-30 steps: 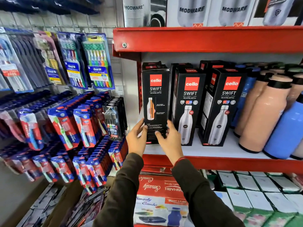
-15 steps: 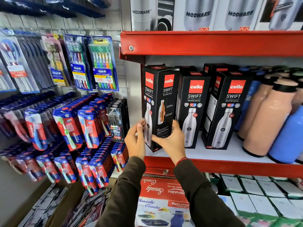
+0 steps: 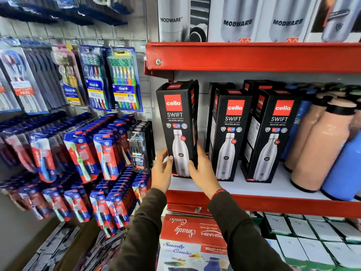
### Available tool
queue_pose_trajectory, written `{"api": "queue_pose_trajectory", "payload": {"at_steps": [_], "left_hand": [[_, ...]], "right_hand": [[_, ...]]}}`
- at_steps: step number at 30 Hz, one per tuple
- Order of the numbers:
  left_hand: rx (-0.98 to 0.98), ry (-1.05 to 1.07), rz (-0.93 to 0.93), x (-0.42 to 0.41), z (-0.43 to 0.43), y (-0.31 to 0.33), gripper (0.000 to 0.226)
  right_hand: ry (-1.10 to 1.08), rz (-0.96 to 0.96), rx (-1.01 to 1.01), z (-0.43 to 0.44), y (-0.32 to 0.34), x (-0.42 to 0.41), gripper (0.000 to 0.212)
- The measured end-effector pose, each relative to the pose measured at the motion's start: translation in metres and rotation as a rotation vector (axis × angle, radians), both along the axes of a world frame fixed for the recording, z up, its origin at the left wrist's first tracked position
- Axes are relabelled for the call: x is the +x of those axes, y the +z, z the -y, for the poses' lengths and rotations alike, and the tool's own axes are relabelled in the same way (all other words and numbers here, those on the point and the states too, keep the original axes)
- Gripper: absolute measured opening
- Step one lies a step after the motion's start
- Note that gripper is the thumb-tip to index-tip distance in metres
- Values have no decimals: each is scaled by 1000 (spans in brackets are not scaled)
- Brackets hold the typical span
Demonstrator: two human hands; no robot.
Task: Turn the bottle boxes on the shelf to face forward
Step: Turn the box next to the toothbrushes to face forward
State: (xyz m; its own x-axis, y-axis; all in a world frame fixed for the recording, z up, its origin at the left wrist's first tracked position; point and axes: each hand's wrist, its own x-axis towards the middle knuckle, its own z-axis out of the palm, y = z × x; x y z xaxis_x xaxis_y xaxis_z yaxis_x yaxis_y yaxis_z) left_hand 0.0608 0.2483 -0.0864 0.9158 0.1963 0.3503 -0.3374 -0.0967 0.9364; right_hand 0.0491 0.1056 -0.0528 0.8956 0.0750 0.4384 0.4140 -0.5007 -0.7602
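Three black Cello Swift bottle boxes stand in a row on the white shelf [image 3: 273, 189] with a red front edge. The leftmost box [image 3: 176, 122] shows its front face with the steel bottle picture. My left hand [image 3: 161, 171] grips its lower left side, and my right hand [image 3: 203, 169] grips its lower right side. The middle box [image 3: 230, 133] and the right box [image 3: 273, 133] also show their fronts, turned slightly. More black boxes stand behind them, mostly hidden.
Peach bottles [image 3: 320, 143] and a blue bottle [image 3: 345, 169] stand at the shelf's right. Modware boxes [image 3: 238, 20] fill the shelf above. Toothbrush packs [image 3: 101, 145] hang on the wall to the left. A red combo box [image 3: 193, 237] sits below the shelf.
The leftmost box has turned in my hands from showing its side panel to showing its front face. The camera view has shifted slightly downward.
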Motion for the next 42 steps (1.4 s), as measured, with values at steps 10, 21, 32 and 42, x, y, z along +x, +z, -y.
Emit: {"api": "queue_pose_trajectory", "payload": {"at_steps": [10,21,32,42], "left_hand": [[64,65,15,5,11,2,36],[40,70,-7,8,13,-3,38],[46,75,27,4,14,-1,33],[-34,85,5,-27,17,0,23]], "right_hand": [[-101,-29,-19,-1,-6,11,72],[-122,-8,7,-3,-14,13,64],[-169,-17,87,-2,-18,9,43],[-122,-61,199,7,-23,-17,40]]}}
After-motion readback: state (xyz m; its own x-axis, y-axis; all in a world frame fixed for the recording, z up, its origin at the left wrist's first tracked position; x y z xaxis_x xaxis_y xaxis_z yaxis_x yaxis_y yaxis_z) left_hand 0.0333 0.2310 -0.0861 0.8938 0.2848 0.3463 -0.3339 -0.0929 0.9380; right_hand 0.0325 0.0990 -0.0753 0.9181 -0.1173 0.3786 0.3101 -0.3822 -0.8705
